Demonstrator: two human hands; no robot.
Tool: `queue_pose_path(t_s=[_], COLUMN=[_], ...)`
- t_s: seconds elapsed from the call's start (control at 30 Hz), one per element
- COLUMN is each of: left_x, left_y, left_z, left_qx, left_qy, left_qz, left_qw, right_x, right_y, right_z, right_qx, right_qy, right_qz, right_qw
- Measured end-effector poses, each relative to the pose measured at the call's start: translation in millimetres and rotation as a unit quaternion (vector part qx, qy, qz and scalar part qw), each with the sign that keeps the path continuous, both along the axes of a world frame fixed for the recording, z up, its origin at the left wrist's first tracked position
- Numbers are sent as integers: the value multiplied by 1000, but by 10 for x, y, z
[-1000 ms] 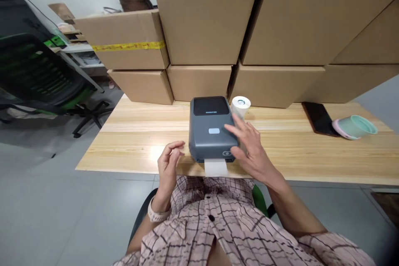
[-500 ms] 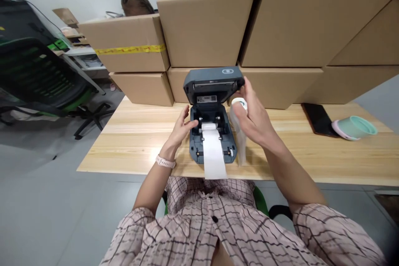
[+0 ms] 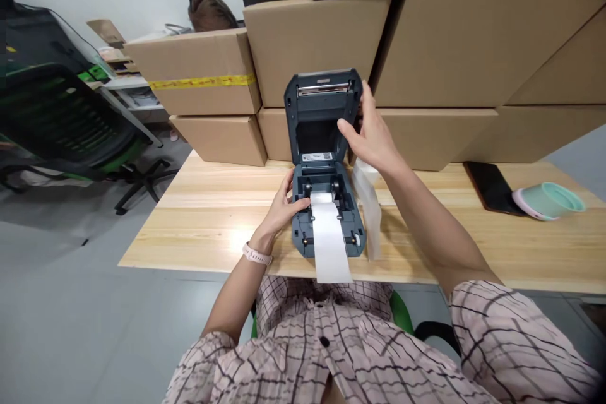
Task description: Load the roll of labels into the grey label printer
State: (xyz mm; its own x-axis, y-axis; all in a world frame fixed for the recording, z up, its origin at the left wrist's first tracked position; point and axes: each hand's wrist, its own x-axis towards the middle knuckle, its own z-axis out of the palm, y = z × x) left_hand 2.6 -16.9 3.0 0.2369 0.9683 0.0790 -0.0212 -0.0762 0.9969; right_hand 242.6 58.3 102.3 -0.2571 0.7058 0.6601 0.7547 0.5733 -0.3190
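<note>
A dark grey label printer point(image 3: 299, 235) stands on the wooden table with its lid point(image 3: 291, 115) tipped up and back. Inside sits a small white label roll point(image 3: 322, 197), and its strip point(image 3: 331, 252) runs out over the front edge of the printer. My left hand point(image 3: 283, 207) grips the left side of the base, thumb over the rim near the roll. On the raised lid's right edge, my right hand point(image 3: 374, 132) is closed, thumb on the inner face and fingers behind. A white roll with a loose strip point(image 3: 372, 214) stands right of the printer, partly behind my right forearm.
Stacked cardboard boxes point(image 3: 317, 44) line the back of the table point(image 3: 189, 227). To the right lie a black phone point(image 3: 492, 186) and a mint-green cup point(image 3: 552, 199) on its side. An office chair point(image 3: 61, 132) stands at left; a person's head point(image 3: 208, 9) shows behind the boxes.
The lid has swung up and back, with my right hand rising along its right edge. My left hand has closed onto the left side of the base. The camera view has shifted slightly.
</note>
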Motion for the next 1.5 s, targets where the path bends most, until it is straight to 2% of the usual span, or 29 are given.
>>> queue_pose_path(t_s=[0.07,0.13,0.2,0.23,0.33,0.4,0.43,0.63,0.9,1.03,1.13,1.23,1.3,1.37,1.4,1.5], left_x=[5,12,15,14,4,-4,-7,-27,-121,-133,-134,-132,-128,-123,-120,-109], left_y=[-8,-12,-9,-5,4,6,6,41,82,80,81,78,72,66,63,56], left_z=[5,10,12,11,4,1,1,-8,6,-6,-21,-33,-35,-33,-30,-18], left_qx=[-5,-11,-11,-10,-7,-7,-5,26,14,13,11,12,13,16,18,21], left_qy=[-9,-17,-19,-18,-9,0,5,12,-16,-17,-22,-29,-31,-27,-25,-26], left_qz=[2,1,1,2,2,-4,-6,-12,-59,-61,-61,-59,-57,-55,-55,-54], left_qw=[1000,1000,1000,1000,1000,1000,1000,1000,998,998,998,998,998,998,998,998], right_x=[-40,-103,-176,-214,-340,-421,-455,-521,-531,-550,-444,-120,210,587,777,1274], right_y=[-197,-417,-579,-624,-627,-568,-535,-428,-378,-319,-294,-354,-468,-631,-719,-935], right_z=[11,-5,-37,-53,-75,-72,-71,-131,-212,-229,-138,29,116,139,122,-27], right_qx=[52,65,1,-50,-187,-231,-244,-284,-310,-326,-339,-353,-347,-333,-333,-368], right_qy=[41,44,-40,-108,-325,-412,-432,-444,-430,-405,-363,-199,-51,72,124,199], right_qz=[-37,-22,52,89,139,144,146,143,169,206,256,360,393,367,333,169], right_qw=[997,997,998,989,917,870,856,837,831,829,830,840,850,866,874,892])
